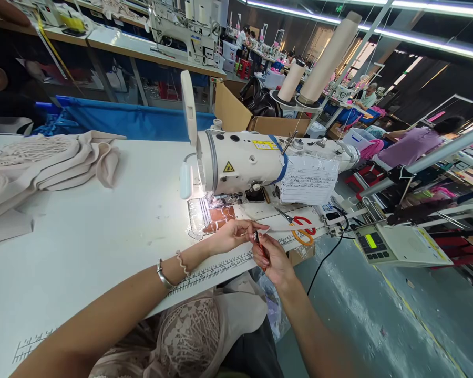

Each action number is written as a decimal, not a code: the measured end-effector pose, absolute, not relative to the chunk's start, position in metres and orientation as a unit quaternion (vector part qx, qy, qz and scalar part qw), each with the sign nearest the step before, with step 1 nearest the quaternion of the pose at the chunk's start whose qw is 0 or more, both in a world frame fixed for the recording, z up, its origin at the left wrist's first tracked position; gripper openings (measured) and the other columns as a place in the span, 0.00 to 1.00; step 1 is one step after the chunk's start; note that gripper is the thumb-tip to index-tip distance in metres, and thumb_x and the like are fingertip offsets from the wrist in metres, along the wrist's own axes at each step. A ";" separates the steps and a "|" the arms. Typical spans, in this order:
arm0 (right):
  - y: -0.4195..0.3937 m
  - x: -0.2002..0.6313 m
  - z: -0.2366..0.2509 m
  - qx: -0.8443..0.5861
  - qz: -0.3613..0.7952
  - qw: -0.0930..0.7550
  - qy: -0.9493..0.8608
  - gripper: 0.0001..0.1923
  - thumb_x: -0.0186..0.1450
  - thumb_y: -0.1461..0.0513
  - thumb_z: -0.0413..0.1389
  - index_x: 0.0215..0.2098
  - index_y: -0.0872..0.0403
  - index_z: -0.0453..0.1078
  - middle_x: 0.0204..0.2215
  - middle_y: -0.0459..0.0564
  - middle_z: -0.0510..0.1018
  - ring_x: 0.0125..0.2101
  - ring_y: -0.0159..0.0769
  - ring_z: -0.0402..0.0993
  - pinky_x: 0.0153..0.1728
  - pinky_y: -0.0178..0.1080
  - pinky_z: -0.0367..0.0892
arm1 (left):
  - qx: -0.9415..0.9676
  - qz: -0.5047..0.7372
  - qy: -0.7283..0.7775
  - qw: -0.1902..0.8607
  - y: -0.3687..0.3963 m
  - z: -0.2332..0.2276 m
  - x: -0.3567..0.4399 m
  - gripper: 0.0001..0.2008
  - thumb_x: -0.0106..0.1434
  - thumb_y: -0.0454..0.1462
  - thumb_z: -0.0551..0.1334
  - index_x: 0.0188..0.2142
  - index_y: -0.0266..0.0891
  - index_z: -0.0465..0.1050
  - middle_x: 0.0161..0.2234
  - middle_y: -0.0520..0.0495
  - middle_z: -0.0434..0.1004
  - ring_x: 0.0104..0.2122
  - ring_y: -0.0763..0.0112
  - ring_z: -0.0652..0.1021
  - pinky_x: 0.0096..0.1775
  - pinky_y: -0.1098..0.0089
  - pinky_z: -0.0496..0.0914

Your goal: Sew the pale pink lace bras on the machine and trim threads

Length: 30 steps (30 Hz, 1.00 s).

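Left hand (pixel 236 235) pinching pale strip (pixel 283 228); right hand (pixel 275 258) just beside, clamped on orange-handled snips (pixel 257 242).

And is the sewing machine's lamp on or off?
On: white light glares at the end of the sewing machine, brightening the tabletop.

Sewing machine (pixel 244 169) mid-frame on table (pixel 142 220), garment stack (pixel 55 163) on table at left, left hand (pixel 232 235) and right hand (pixel 274 257) before machine, scissors (pixel 290 219) just above right hand, second garment (pixel 195 331) lower centre, cardboard box (pixel 232 107) behind machine, thread cones (pixel 331 58) right of box.
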State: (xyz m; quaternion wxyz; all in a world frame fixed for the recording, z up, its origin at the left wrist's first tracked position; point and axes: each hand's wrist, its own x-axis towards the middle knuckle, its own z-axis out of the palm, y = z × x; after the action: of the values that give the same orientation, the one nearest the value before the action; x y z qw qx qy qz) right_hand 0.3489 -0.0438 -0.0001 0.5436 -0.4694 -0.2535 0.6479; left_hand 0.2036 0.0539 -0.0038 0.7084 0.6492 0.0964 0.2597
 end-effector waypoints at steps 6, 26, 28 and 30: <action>-0.058 0.355 0.002 -0.528 0.520 0.566 -0.361 0.21 0.62 0.42 0.60 0.33 0.50 0.64 0.15 0.34 0.58 0.14 0.24 0.42 0.16 0.33 0.43 | 0.648 0.270 0.102 0.705 0.056 -0.005 0.202 0.19 0.65 0.50 0.66 0.28 0.37 0.70 0.57 0.31 0.75 0.57 0.53 0.76 0.54 0.57 0.71; -0.012 0.388 -0.030 -0.716 0.208 0.489 -0.453 0.30 0.57 0.33 0.54 0.24 0.51 0.64 0.17 0.43 0.70 0.16 0.30 0.59 0.19 0.35 0.56 | 0.808 0.308 0.357 0.354 0.062 -0.010 0.131 0.07 0.63 0.35 0.61 0.29 0.40 0.75 0.32 0.46 0.78 0.35 0.63 0.79 0.42 0.65 0.74; -0.012 0.387 -0.032 -0.721 0.189 0.477 -0.465 0.31 0.57 0.33 0.54 0.24 0.51 0.64 0.17 0.43 0.70 0.17 0.32 0.60 0.21 0.36 0.57 | 0.774 0.336 0.414 0.341 0.092 -0.008 0.111 0.09 0.63 0.34 0.59 0.26 0.40 0.71 0.28 0.47 0.73 0.34 0.62 0.76 0.42 0.64 0.72; -0.013 0.388 -0.034 -0.724 0.176 0.468 -0.475 0.32 0.57 0.32 0.53 0.23 0.51 0.65 0.17 0.44 0.70 0.19 0.33 0.62 0.23 0.37 0.58 | 0.753 0.353 0.440 0.339 0.121 -0.005 0.102 0.07 0.60 0.32 0.59 0.26 0.40 0.69 0.28 0.47 0.72 0.35 0.62 0.75 0.42 0.63 0.71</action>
State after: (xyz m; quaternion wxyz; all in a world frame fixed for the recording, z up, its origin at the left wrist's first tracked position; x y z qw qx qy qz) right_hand 0.3884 -0.0129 -0.0336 0.4679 -0.7245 -0.4747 0.1757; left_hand 0.1019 0.1205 -0.0055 0.3385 0.7532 0.4396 0.3534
